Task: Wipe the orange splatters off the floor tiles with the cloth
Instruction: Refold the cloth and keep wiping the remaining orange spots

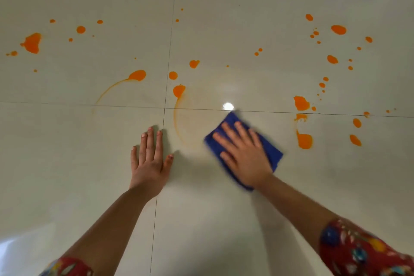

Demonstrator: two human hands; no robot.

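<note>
Head view: glossy floor tiles (89, 163) (orange splatters (32, 43) remain); right hand (243, 154) flat on blue cloth (272, 152), left hand (150, 159) flat, empty.

1. Glossy pale floor tiles (89, 163), with thin grout lines crossing near the middle.
2. Orange splatters (32, 43) dot the far tiles, left and right, with thin curved orange smear trails (177, 123).
3. A folded blue cloth (272, 152), somewhat blurred, lies flat under the right hand (243, 154).
4. The left hand (150, 161) rests palm-down beside it.
</note>
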